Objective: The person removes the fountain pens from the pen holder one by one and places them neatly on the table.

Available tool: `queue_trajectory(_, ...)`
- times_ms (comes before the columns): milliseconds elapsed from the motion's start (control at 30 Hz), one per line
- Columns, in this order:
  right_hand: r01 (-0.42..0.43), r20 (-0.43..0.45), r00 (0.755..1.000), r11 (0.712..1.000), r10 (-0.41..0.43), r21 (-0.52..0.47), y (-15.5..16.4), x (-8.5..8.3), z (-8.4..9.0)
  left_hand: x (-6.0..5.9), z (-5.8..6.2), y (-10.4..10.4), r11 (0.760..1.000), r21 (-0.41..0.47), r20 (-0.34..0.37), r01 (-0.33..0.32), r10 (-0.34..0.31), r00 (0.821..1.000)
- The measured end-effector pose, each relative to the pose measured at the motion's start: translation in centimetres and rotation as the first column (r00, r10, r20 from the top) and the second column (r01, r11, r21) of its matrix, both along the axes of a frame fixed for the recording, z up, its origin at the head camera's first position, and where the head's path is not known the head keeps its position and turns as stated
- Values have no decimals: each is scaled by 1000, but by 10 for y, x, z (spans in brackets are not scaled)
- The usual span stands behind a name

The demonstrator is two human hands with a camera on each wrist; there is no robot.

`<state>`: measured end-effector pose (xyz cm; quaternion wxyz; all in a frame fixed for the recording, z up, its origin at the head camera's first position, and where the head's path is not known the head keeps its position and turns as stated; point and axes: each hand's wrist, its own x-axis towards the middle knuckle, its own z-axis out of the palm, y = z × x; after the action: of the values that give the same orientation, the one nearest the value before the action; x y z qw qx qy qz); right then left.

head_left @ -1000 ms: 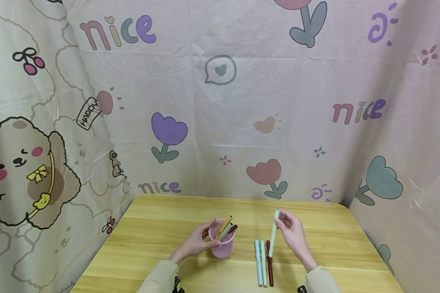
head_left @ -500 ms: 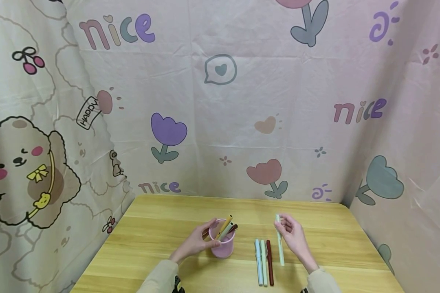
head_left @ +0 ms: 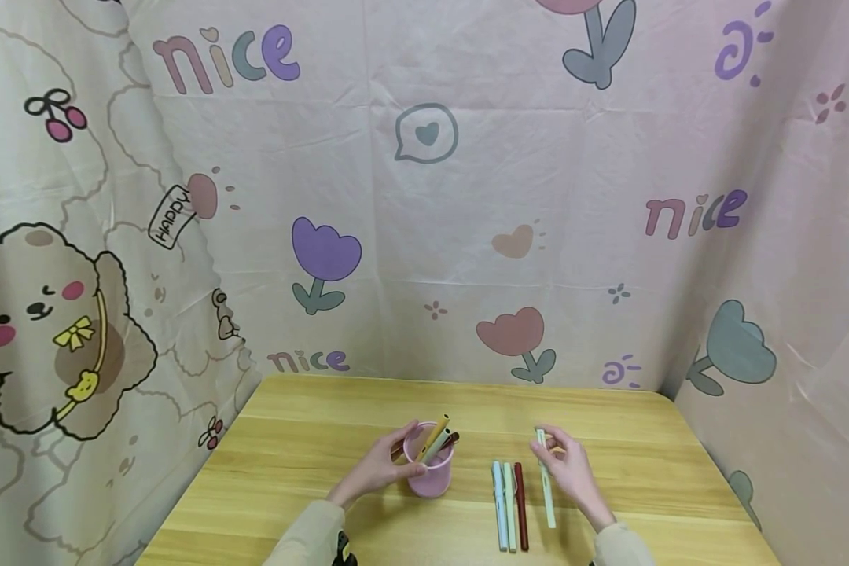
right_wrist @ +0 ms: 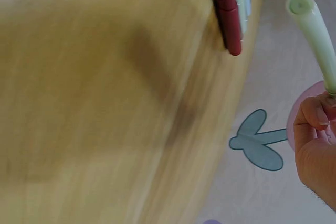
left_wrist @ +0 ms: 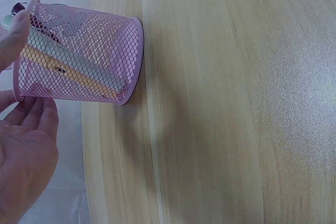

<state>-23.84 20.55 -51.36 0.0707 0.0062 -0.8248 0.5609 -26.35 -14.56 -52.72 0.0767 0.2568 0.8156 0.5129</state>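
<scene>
A pale green pen [head_left: 545, 481] is pinched near its far end by the fingertips of the right hand [head_left: 566, 465]; its long axis runs away from the person along the wooden table [head_left: 311, 440], roughly parallel to the three pens [head_left: 509, 503] laid side by side just to its left; it cannot be told whether its near end touches the wood, though in the right wrist view the pale green pen [right_wrist: 315, 30] is seen pinched by curled fingers [right_wrist: 315, 116] with the dark red pen [right_wrist: 227, 14] of the row close by. A pink mesh pen cup [head_left: 429, 470] is steadied by the left hand [head_left: 378, 468], thumb and fingers curled lightly against its rim and wall; pens are left leaning inside it. The held pen lies well apart from the cup, on the right hand's side; the row lies between them.
</scene>
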Motion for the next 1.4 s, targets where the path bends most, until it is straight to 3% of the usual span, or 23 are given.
queue_trajectory(400, -7, 14, 1000, 988, 5, 152, 6, -1, -19, 0, 1, -1, 1000, -1, 2, 8, -8, 1000)
queue_trajectory(1033, -59, 74, 996, 965, 42, 257, 12, -4, -32, 1, 1, 0, 1000, 21, 19, 12, -13, 1000)
queue_trajectory(1200, -85, 94, 993, 974, 67, 211, 14, -3, -34, 1, 1, 1, 1000, 13, 20, 9, -9, 1000)
queue_trajectory(1400, -187, 186, 967, 981, 176, 45, 17, 1, -34, 1, 3, 0, 1000, 9, 13, 5, -5, 1000)
